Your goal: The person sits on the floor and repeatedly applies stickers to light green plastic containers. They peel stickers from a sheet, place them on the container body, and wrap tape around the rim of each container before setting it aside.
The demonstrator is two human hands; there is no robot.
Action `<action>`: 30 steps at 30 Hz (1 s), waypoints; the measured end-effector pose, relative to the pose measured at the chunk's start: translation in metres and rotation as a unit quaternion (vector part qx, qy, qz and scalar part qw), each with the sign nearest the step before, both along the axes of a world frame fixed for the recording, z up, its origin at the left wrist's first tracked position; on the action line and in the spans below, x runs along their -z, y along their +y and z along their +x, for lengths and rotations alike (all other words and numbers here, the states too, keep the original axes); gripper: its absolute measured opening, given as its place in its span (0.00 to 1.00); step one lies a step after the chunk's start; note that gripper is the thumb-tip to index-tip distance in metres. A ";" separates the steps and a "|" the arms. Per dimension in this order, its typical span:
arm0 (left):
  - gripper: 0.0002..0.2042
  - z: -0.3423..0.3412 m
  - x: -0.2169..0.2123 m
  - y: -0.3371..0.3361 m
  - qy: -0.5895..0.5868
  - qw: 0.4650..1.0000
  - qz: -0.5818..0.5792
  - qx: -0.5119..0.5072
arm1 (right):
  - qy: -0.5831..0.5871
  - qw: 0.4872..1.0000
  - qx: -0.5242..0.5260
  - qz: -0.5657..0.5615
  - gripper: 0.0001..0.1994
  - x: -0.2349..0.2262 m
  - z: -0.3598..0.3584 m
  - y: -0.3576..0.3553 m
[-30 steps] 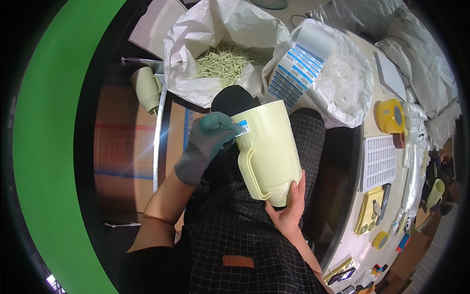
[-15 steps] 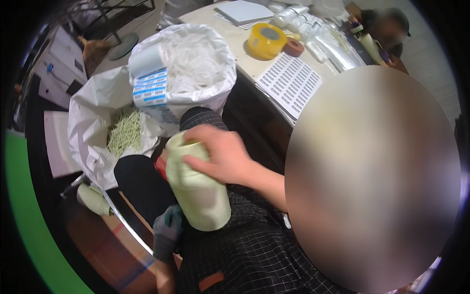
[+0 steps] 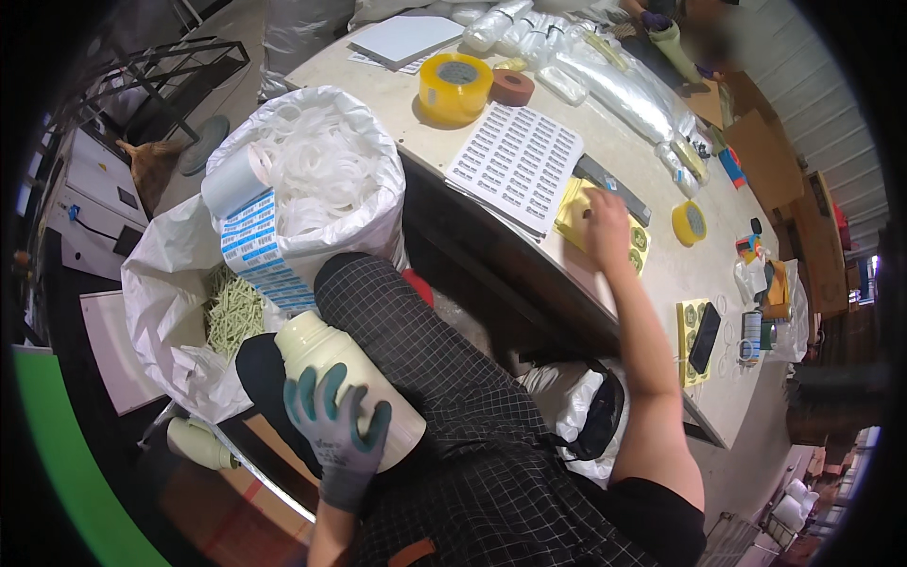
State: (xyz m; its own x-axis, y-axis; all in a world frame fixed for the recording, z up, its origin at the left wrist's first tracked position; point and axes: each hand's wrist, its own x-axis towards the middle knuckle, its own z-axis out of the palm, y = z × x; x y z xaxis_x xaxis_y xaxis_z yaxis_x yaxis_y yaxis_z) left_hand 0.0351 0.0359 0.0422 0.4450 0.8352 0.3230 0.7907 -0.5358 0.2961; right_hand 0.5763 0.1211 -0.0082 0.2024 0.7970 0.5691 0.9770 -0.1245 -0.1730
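A pale cream-green bottle [image 3: 392,406] with a stepped, narrower neck lies tilted across my lap, its neck pointing to the far left. My left hand [image 3: 342,430], in a grey and green glove, grips it from above with the fingers spread round its side. Out on the table, my bare right hand [image 3: 609,227] is over a stack of yellow sticker sheets [image 3: 573,210]. Its fingers are curled down at the sheets; whatever is between the fingertips is hidden. A dark flat case [image 3: 624,194] lies just behind that hand.
Printed white label sheets [image 3: 515,165], yellow tape [image 3: 455,90] and a brown roll [image 3: 512,88] lie on the table [image 3: 416,128]. Left of my knees stand a sack of clear rings [image 3: 326,170] and a white bag [image 3: 156,274] of thin green sticks [image 3: 234,312]. A phone [image 3: 704,338] lies at the right.
My right hand has left the bottle's neck and reached right to the sticker sheets. My left hand has come up from beside the bottle onto it. The bottle now leans further over; the view has swung right.
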 end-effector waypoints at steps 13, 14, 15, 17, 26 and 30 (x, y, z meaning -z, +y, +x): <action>0.44 0.250 0.018 0.171 0.112 0.948 0.002 0.297 | 0.185 0.982 -0.011 -0.024 0.18 -0.022 0.016 0.042; 0.46 0.268 0.035 0.178 0.112 0.948 0.003 0.298 | 0.149 0.987 -0.057 0.022 0.19 -0.016 0.007 0.057; 0.48 0.281 0.051 0.183 0.107 0.949 -0.027 0.296 | 0.156 0.987 -0.045 -0.007 0.17 -0.011 -0.005 0.071; 0.49 0.298 0.076 0.185 0.143 0.944 -0.038 0.295 | 0.163 0.986 -0.027 -0.038 0.15 -0.003 -0.016 0.095; 0.46 0.300 0.088 0.183 0.129 0.945 -0.040 0.297 | 0.115 0.991 0.015 -0.070 0.20 -0.010 0.010 0.214; 0.46 0.297 0.087 0.183 0.123 0.948 -0.039 0.291 | 0.074 0.992 -0.007 -0.104 0.24 -0.019 0.020 0.265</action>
State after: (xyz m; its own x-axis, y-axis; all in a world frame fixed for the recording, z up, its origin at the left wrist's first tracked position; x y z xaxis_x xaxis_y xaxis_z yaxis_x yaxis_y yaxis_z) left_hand 0.3322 0.2191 -0.0450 0.8919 0.4416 0.0980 0.4174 -0.8870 0.1976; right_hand 0.5960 0.3856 0.0105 0.2594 0.8970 0.3579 0.9450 -0.1592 -0.2859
